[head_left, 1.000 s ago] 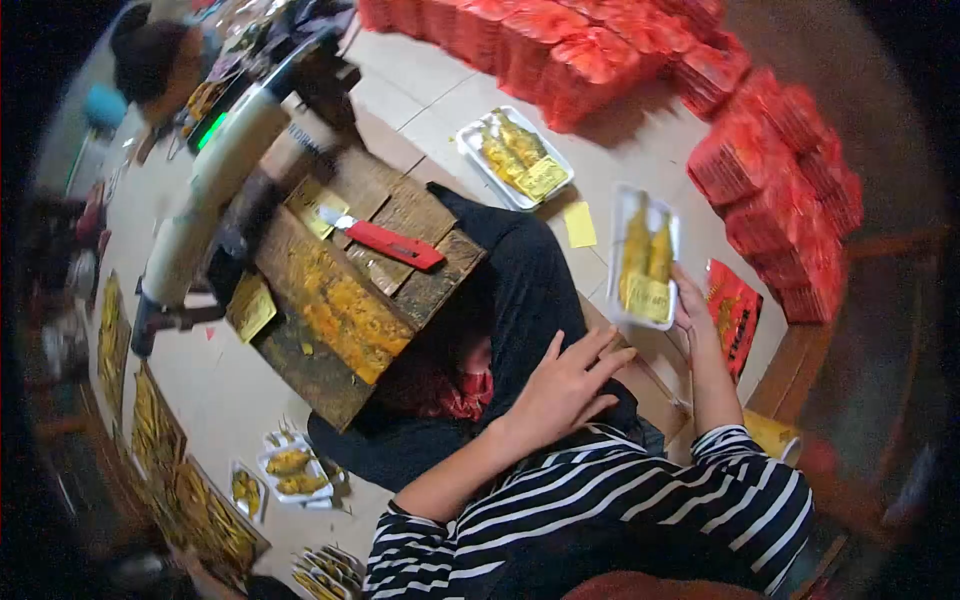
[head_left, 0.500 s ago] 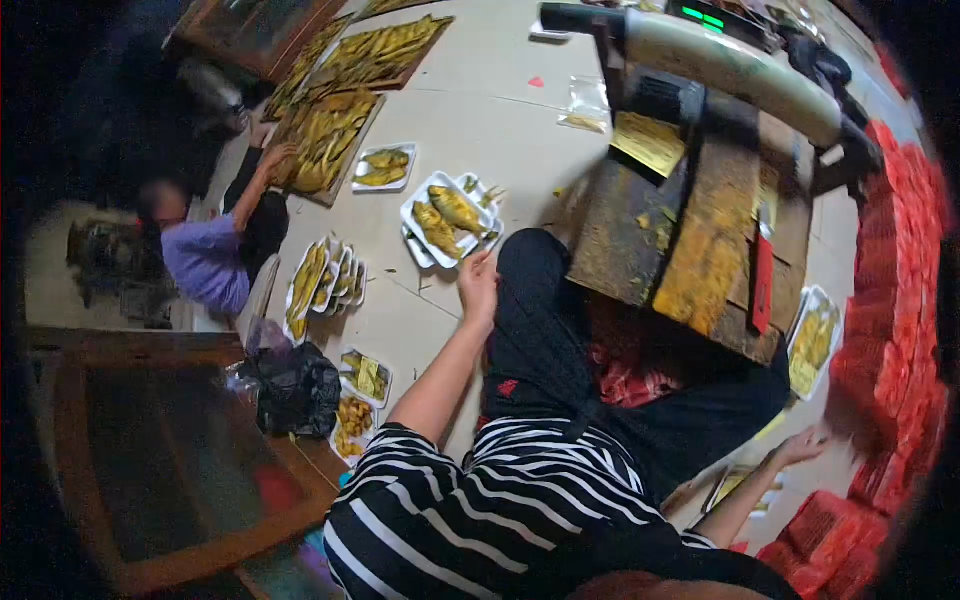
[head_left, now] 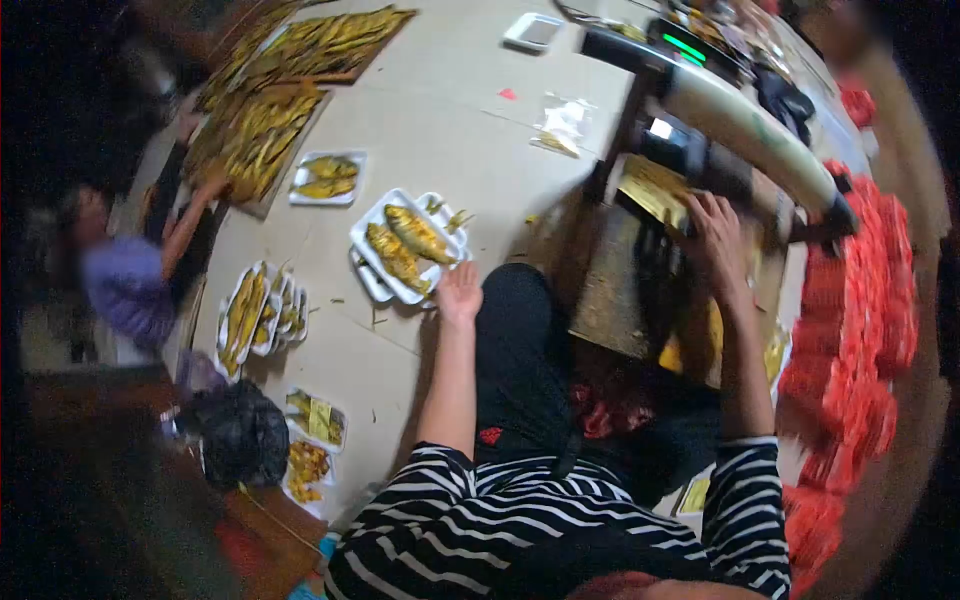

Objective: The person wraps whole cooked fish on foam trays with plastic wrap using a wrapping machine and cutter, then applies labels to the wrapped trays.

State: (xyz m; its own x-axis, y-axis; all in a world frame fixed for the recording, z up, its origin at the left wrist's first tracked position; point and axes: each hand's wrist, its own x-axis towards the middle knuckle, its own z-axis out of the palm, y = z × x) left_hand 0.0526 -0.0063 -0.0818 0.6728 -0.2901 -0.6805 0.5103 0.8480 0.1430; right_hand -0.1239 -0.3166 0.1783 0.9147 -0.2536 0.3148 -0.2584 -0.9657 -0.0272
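My left hand [head_left: 460, 292] lies palm up with fingers stretched, right at the corner of a white foam tray [head_left: 378, 272]. Two golden-yellow whole fish [head_left: 418, 234] rest in that tray, which sits on top of other trays on the tiled floor. Over the worn work block [head_left: 615, 300] in front of my lap, my right hand [head_left: 715, 235] reaches forward, its fingers apart and bent down at the edge of a stack of yellow printed labels [head_left: 652, 188]. Behind the labels stands a wrapping machine with a large film roll [head_left: 750, 118]. My right forearm hides part of the block.
A person in a purple top [head_left: 130, 285] reaches to racks of yellow fish [head_left: 265, 140] at left. Stacked fish trays [head_left: 262, 318], another fish tray [head_left: 328, 178] and a black plastic bag [head_left: 232, 432] lie on the floor. Red packaged stacks [head_left: 850, 320] line the right side.
My right hand has moved from low by my right side up to the yellow labels. My left hand stays at the tray corner, fingers now straighter. The whole view has shifted.
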